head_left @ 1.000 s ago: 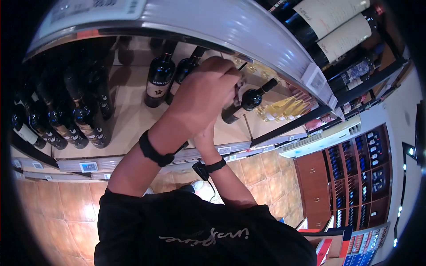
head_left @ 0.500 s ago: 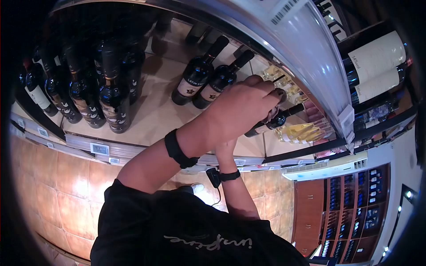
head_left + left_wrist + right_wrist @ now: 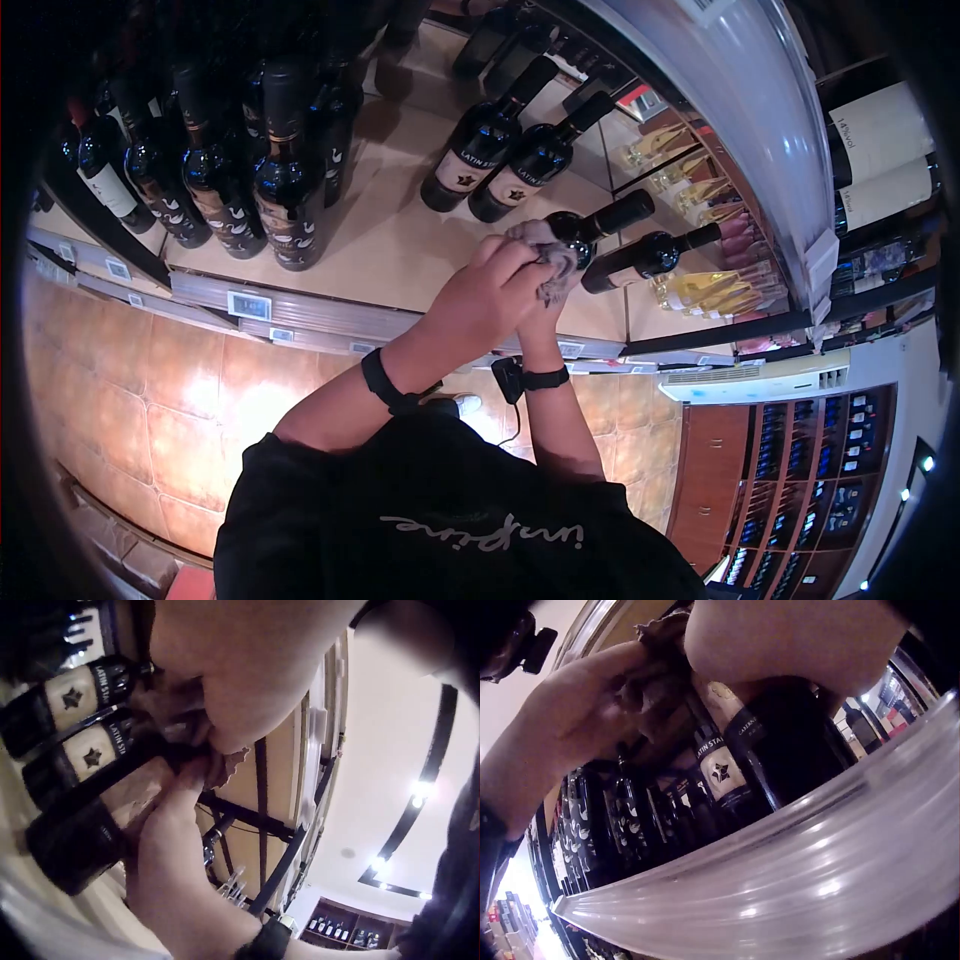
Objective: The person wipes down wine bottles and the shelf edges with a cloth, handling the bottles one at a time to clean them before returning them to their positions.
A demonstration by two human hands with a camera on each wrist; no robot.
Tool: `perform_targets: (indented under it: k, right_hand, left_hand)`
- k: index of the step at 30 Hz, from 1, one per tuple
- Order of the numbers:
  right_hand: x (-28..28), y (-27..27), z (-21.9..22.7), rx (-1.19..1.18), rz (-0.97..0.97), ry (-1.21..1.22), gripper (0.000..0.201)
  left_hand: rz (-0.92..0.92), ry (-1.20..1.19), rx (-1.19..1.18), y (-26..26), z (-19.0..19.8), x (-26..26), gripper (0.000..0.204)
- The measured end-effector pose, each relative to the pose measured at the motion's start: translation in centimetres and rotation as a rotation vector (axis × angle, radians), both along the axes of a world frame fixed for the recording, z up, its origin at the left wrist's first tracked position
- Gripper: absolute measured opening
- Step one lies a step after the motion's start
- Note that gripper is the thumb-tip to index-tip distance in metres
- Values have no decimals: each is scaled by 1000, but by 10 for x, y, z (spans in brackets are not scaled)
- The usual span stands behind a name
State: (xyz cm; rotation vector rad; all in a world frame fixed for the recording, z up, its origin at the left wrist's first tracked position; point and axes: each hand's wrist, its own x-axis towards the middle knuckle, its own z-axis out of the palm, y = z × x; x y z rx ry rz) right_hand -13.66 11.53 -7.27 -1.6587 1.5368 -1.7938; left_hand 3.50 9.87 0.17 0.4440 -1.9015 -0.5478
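Observation:
My left hand (image 3: 495, 295) grips a crumpled grey cloth (image 3: 560, 262) and presses it against a dark wine bottle (image 3: 620, 212) at its shoulder. The bottle's black neck sticks out tilted up to the right. From below, my right hand (image 3: 169, 832) holds the same bottle; in the head view it is mostly hidden behind the left hand. A pale label (image 3: 139, 791) shows beside its fingers in the left wrist view. Two LATIN STAR wine bottles (image 3: 475, 160) stand on the shelf just beyond. Right of the hands stands another dark bottle (image 3: 650, 262).
Several swan-label bottles (image 3: 290, 205) stand at the left of the shelf (image 3: 360, 235). Bottles of yellow liquid (image 3: 705, 290) are at the right, past a dark divider. A shelf above (image 3: 745, 110) overhangs the hands. Price tags (image 3: 250, 305) line the front edge.
My left hand and the cloth have come down and nearer my body, uncovering the held bottle's neck. The head view has turned, so the shelf's bottles appear farther right.

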Motion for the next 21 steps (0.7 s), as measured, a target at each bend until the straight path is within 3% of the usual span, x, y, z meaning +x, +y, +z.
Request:
perform_targets:
  k: [2, 3, 6, 7, 14, 21]
  right_hand:
    - [10, 2, 5, -48, -24, -77, 53]
    - [6, -2, 4, 25, 45, -392, 74]
    - [1, 0, 3, -122, 55, -149, 94]
    - [-1, -2, 1, -82, -32, -76, 105]
    - [-5, 2, 0, -56, -106, 57, 99]
    - [-5, 3, 0, -30, -171, 98, 98]
  left_hand:
    - [-1, -53, 85, 3, -18, 3, 37]
    - [-12, -57, 104, 3, -27, 4, 37]
    - [-24, -71, 164, 5, -53, 6, 35]
    - [-19, -76, 180, 5, -58, 6, 34]
    - [-9, -224, 223, 7, -73, 11, 33]
    - [97, -309, 75, 4, -84, 10, 28]
